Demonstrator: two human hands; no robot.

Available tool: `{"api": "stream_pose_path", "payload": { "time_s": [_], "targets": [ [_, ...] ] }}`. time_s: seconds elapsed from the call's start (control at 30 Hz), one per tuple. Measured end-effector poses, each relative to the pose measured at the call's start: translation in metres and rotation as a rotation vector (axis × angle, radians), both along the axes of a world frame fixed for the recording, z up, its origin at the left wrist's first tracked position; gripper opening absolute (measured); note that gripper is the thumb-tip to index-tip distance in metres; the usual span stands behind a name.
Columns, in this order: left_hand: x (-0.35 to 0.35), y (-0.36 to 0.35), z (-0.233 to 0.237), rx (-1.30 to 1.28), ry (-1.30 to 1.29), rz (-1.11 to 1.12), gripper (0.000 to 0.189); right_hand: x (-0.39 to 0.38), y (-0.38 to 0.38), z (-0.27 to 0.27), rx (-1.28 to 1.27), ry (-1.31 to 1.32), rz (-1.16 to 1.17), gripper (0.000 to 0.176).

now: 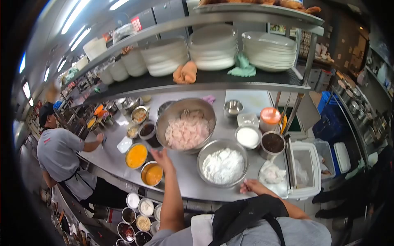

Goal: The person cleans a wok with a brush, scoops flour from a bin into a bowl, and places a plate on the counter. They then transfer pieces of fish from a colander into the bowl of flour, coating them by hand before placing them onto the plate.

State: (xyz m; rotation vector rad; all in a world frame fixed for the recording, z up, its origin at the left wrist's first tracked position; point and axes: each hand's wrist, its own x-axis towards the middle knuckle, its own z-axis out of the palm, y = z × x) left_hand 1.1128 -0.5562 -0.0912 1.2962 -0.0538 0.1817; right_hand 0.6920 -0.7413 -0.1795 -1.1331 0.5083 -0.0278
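Observation:
My left hand [163,160] is open, fingers apart, between a big steel bowl of pale raw meat pieces [187,130] and a steel container of orange liquid [152,174]. Nothing shows in it. A bowl of yellow beaten egg [136,156] stands just to its left. My right hand [253,187] is low at the lower right of a steel bowl of white flour [223,166]. Its fingers are curled in; whether they hold anything is hidden. A clump of white stuff [272,173] lies on the tray right of that hand.
Stacked white plates [212,47] fill the shelf above the steel counter [184,168]. Tubs of white powder [248,136] and dark sauce [272,144] stand right, beside an orange-lidded container [270,118]. A co-worker [61,151] stands left. Several ingredient tubs [143,222] sit below left.

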Motion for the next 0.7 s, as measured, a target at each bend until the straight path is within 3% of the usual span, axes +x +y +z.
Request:
{"api": "stream_pose_path", "payload": {
  "time_s": [0.03,0.1,0.17,0.23,0.33,0.5,0.67,0.7],
  "targets": [
    [-0.002,-0.006,0.028,-0.015,-0.021,0.002,0.076,-0.011,-0.01,0.002,-0.031,0.064,0.022,0.038],
    [-0.018,-0.012,0.089,0.134,-0.455,-0.248,0.046,-0.031,-0.038,0.009,-0.025,0.019,-0.003,0.035],
    [-0.063,-0.049,0.197,0.242,-0.631,-0.382,0.025,-0.049,-0.063,0.023,-0.102,0.015,-0.044,0.031],
    [-0.102,-0.093,0.29,0.489,-0.895,-0.432,0.021,-0.058,-0.089,0.035,-0.122,-0.025,-0.061,0.028],
    [-0.111,-0.172,0.368,0.657,-1.271,-0.374,0.025,-0.063,-0.121,0.052,-0.214,-0.17,-0.078,0.023],
    [-0.13,-0.293,0.421,0.867,-1.591,-0.392,0.031,-0.08,-0.155,0.035,-0.295,-0.207,-0.124,0.019],
    [-0.172,-0.38,0.424,1.108,-1.621,-0.721,0.039,-0.109,-0.159,0.01,-0.327,-0.129,-0.145,0.017],
    [-0.18,-0.386,0.431,1.218,-1.58,-0.679,0.039,-0.116,-0.16,0.011,-0.357,-0.122,-0.147,0.017]
  ]
}}
